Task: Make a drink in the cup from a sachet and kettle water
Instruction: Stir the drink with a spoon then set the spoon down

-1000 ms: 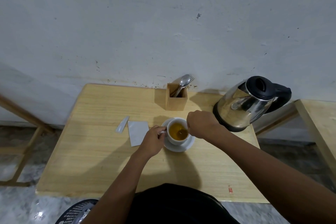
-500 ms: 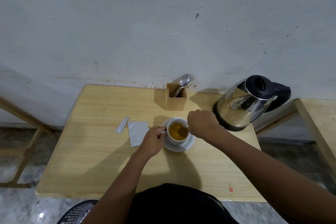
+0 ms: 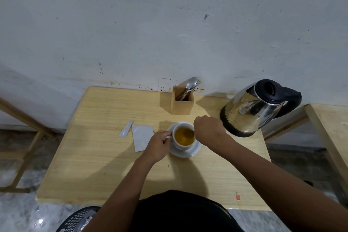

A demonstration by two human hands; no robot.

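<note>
A white cup (image 3: 182,146) full of amber drink stands on a white saucer (image 3: 194,151) in the middle of the wooden table (image 3: 98,156). My left hand (image 3: 159,145) pinches the cup's handle on its left side. My right hand (image 3: 209,131) is closed just right of the rim, holding a spoon (image 3: 190,133) whose tip dips into the liquid; most of the spoon is hidden by my fist. The opened white sachet (image 3: 142,136) and its torn-off strip (image 3: 126,128) lie flat to the cup's left. The steel kettle (image 3: 252,113) with a black lid stands at the right rear.
A small wooden holder (image 3: 181,106) with cutlery sticks up behind the cup, near the wall. Another wooden table (image 3: 331,128) stands to the right, wooden frame legs (image 3: 24,158) to the left. A black basket (image 3: 79,219) sits on the floor near the front edge.
My right hand has shifted slightly over the cup's rim and the spoon tip has moved within the drink. My left hand stays on the handle.
</note>
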